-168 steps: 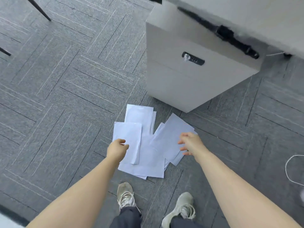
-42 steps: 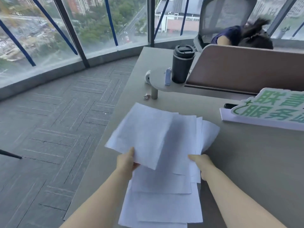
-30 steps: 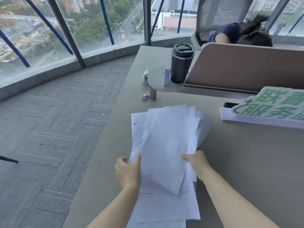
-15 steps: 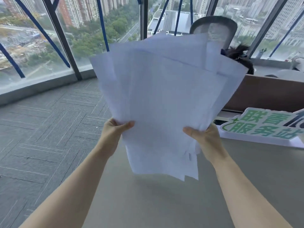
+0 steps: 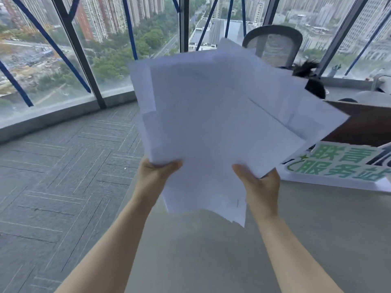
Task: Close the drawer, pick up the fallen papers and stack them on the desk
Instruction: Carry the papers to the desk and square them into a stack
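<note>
Several white papers (image 5: 215, 127) are held upright as a loose, fanned bundle above the grey desk (image 5: 211, 250). My left hand (image 5: 155, 176) grips the bundle's lower left edge, thumb in front. My right hand (image 5: 259, 187) grips its lower right edge. The sheets are uneven, with corners sticking out at the top and right. Their bottom edges hang clear of the desk top. The drawer is out of view.
A white sign with green characters (image 5: 342, 168) lies on the desk at right, before a brown divider panel (image 5: 364, 125). Behind it are a mesh office chair (image 5: 273, 45) and a person's dark hair (image 5: 311, 79). Grey carpet (image 5: 63, 176) and floor-to-ceiling windows lie to the left.
The papers went from the floor to the desk, then both hands lifted them off the desk into an upright bundle. In the last half second the bundle tilted slightly to the right.
</note>
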Demonstrator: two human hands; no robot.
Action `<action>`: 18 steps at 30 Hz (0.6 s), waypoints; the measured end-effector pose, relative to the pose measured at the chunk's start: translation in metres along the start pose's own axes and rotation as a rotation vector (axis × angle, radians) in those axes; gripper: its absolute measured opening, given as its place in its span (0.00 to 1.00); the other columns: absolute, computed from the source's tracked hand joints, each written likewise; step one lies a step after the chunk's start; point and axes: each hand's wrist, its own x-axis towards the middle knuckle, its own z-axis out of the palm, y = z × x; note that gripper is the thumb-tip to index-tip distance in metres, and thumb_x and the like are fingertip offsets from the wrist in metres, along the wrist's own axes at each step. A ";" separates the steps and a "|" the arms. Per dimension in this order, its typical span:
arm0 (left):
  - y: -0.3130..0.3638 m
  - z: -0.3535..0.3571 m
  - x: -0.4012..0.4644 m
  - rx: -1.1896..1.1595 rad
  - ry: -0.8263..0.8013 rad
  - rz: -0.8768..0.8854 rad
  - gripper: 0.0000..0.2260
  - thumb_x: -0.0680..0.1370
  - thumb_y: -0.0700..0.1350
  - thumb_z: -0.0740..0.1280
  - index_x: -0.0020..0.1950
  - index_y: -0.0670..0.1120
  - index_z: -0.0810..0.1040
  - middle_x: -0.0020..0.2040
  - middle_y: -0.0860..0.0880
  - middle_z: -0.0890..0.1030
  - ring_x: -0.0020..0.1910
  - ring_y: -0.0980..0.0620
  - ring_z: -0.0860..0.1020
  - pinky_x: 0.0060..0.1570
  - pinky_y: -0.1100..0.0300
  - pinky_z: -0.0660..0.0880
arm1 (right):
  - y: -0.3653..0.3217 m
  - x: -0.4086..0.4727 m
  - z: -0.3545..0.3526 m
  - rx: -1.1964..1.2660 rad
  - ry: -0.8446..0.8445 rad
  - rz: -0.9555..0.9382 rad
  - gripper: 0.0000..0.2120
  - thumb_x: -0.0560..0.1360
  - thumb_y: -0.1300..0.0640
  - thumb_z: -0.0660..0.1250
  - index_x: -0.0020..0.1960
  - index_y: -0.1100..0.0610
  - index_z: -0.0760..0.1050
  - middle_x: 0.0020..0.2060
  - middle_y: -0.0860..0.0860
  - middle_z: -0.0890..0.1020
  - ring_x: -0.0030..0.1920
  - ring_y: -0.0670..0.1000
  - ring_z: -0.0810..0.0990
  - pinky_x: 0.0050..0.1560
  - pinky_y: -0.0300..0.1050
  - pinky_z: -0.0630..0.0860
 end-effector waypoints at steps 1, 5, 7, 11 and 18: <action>0.003 -0.004 0.005 0.004 -0.024 0.037 0.10 0.67 0.33 0.74 0.44 0.44 0.84 0.39 0.52 0.87 0.39 0.54 0.84 0.39 0.62 0.79 | -0.004 0.006 -0.001 -0.023 -0.046 -0.026 0.12 0.68 0.68 0.75 0.49 0.57 0.81 0.40 0.44 0.87 0.43 0.42 0.85 0.43 0.33 0.79; -0.027 -0.016 0.003 0.075 -0.032 -0.069 0.19 0.61 0.39 0.76 0.52 0.41 0.83 0.47 0.45 0.87 0.45 0.51 0.84 0.45 0.58 0.79 | 0.017 -0.002 -0.004 -0.078 -0.117 0.148 0.13 0.68 0.70 0.74 0.46 0.54 0.82 0.36 0.41 0.87 0.39 0.39 0.85 0.38 0.31 0.77; -0.047 -0.019 -0.001 0.082 -0.021 -0.129 0.20 0.61 0.39 0.76 0.52 0.41 0.83 0.45 0.47 0.87 0.44 0.53 0.84 0.41 0.63 0.79 | 0.032 -0.010 -0.006 -0.106 -0.125 0.247 0.09 0.69 0.67 0.74 0.43 0.55 0.83 0.34 0.42 0.87 0.36 0.40 0.85 0.35 0.34 0.77; -0.063 -0.015 -0.004 0.072 -0.021 -0.157 0.23 0.63 0.38 0.75 0.58 0.39 0.79 0.50 0.43 0.85 0.45 0.52 0.83 0.41 0.63 0.78 | 0.049 -0.014 -0.008 -0.125 -0.117 0.286 0.08 0.69 0.65 0.75 0.47 0.56 0.84 0.38 0.46 0.88 0.41 0.46 0.86 0.40 0.41 0.80; -0.058 0.000 0.012 0.095 -0.011 -0.228 0.18 0.62 0.38 0.74 0.49 0.33 0.81 0.44 0.40 0.82 0.42 0.46 0.79 0.45 0.52 0.75 | 0.053 0.000 0.001 -0.127 -0.147 0.347 0.10 0.71 0.68 0.71 0.40 0.54 0.83 0.35 0.47 0.87 0.41 0.51 0.85 0.41 0.45 0.81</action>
